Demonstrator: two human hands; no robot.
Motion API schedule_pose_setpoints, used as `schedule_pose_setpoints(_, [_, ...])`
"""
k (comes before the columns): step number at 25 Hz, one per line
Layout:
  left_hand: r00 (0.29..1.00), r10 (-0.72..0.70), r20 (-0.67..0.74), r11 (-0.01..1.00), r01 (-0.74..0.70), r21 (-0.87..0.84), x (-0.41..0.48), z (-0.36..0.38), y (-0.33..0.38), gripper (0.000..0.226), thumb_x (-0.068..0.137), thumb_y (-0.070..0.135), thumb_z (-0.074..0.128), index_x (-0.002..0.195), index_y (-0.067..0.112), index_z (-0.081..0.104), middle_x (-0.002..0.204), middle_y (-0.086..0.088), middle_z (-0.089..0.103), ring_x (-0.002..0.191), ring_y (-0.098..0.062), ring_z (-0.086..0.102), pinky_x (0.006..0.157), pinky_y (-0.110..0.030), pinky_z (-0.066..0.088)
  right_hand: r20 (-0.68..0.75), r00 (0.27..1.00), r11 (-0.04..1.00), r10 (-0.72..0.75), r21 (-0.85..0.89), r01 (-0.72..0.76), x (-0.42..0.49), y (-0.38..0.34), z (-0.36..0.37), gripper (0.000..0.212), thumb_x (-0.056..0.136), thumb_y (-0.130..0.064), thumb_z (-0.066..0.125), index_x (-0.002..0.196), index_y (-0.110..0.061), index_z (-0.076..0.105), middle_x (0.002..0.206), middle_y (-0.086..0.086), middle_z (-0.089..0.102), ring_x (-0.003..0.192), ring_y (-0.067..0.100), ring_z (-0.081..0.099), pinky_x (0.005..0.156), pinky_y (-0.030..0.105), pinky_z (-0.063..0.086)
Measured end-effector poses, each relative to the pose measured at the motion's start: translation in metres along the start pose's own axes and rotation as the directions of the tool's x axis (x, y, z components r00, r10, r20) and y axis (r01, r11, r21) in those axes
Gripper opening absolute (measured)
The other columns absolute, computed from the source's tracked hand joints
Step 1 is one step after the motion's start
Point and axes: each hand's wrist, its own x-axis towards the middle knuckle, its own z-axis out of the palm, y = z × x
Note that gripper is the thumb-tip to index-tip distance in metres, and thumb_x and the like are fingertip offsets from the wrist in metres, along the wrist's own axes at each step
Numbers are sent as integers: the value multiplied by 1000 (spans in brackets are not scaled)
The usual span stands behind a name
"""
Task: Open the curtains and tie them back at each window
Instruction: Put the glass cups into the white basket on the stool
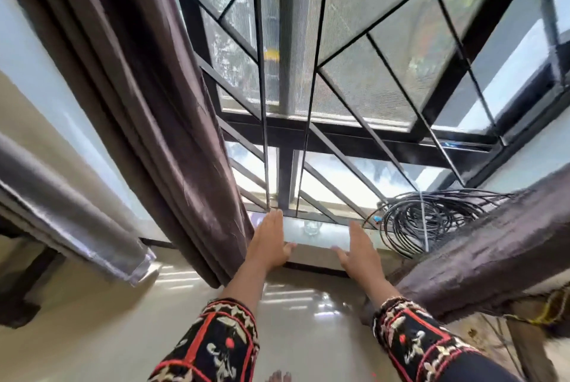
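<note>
here, both hands are seen stretched forward toward the window sill (311, 235), palms down. the left hand (271, 239) is held flat with its fingers straight and together, nothing being gripped; its fingertips reach the far edge of the sill, at the foot of the black window grille (339, 134). this hand lies just beside the inner edge of the left brown curtain (148, 104), and whether the cloth is touched cannot be told. the right hand (359, 250) is likewise spread and relaxed, with the thumb set apart and nothing held, above the near edge of the sill and apart from the left hand.

the left brown curtain is gathered in long folds at the left side of the window, its hem reaching down near the glossy floor (293, 320). the right brown curtain (481, 246) is bunched at the right side and runs across the lower right corner of the view, near the right forearm. the glass and mesh between the two curtains are left uncovered. no tie is seen on either curtain.

a coil of black cable (422, 221) is laid on the right end of the sill, just beside the right curtain. a grey curtain (71, 205) is seen at the far left edge. both forearms are covered by patterned sleeves (222, 341) in black, red and cream.
</note>
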Motion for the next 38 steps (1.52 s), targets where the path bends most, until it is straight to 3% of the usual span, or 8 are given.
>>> schedule_pose_setpoints(5, [983, -71, 170, 964, 112, -242, 48, 65, -9, 80, 91, 39, 51, 146, 5, 5, 156, -11, 8, 144, -24, 11, 117, -34, 12, 228, 955, 914, 192, 313, -259, 36, 32, 54, 69, 89, -26, 59, 145, -9, 24, 153, 7, 25, 139, 21, 25, 110, 28, 21])
schedule_pose_setpoints(10, [957, -155, 243, 858, 253, -448, 108, 156, -29, 81, 90, 45, 50, 147, 6, 8, 156, -12, 11, 143, -24, 14, 116, -34, 15, 336, 883, 499, 327, 732, -463, 87, 74, 133, 72, 88, -58, 34, 146, -17, 22, 153, -2, 22, 140, 13, 23, 113, 31, 15])
schedule_pose_setpoints(14, [944, -198, 264, 700, 325, -636, 161, 223, -49, 82, 89, 52, 47, 147, 8, 11, 156, -10, 13, 143, -22, 16, 113, -30, 15, 364, 862, 314, 354, 821, -476, 144, 116, 193, 83, 86, -65, 14, 146, -9, 19, 154, 2, 18, 142, 13, 19, 115, 29, 11])
schedule_pose_setpoints(22, [890, -281, 360, 349, 444, -825, 257, 297, -62, 77, 86, 65, 31, 148, 21, 16, 155, -5, 19, 141, -28, 22, 114, -42, 17, 316, 859, 184, 403, 891, -414, 233, 155, 261, 82, 92, -62, 15, 146, 0, 11, 154, 18, 13, 142, 31, 13, 115, 41, 12])
schedule_pose_setpoints(26, [900, -235, 367, 206, 415, -886, 267, 303, -55, 73, 86, 67, 16, 145, 25, 25, 154, -1, 22, 140, -24, 22, 114, -40, 14, 386, 859, 28, 335, 907, -419, 235, 147, 266, 92, 82, -73, 13, 148, -10, 5, 156, 6, 6, 144, 21, 8, 117, 35, 7])
schedule_pose_setpoints(31, [843, -269, 466, -51, 470, -881, 244, 297, -43, 69, 92, 59, 11, 143, 15, 30, 151, -8, 30, 137, -25, 30, 114, -36, 20, 393, 838, 30, 377, 900, -436, 212, 137, 265, 91, 82, -72, 13, 147, -8, 12, 156, 8, 12, 144, 24, 12, 117, 36, 10])
schedule_pose_setpoints(35, [816, -357, 455, -274, 374, -886, 196, 275, -40, 32, 100, 24, 27, 87, 21, 56, 104, -4, 61, 81, -8, 55, 53, -5, 46, 418, 828, -9, 373, 894, -447, 170, 119, 249, 85, 88, -65, 18, 144, -1, 20, 150, 16, 28, 139, 24, 27, 115, 34, 20])
schedule_pose_setpoints(38, [793, -425, 437, -301, 331, -894, 158, 236, -29, 31, 97, 13, 31, 76, 20, 52, 80, 5, 53, 74, -9, 51, 46, -9, 44, 438, 812, -67, 387, 891, -449, 140, 92, 218, 73, 96, -54, 20, 143, 2, 22, 148, 18, 31, 138, 26, 29, 115, 35, 22])
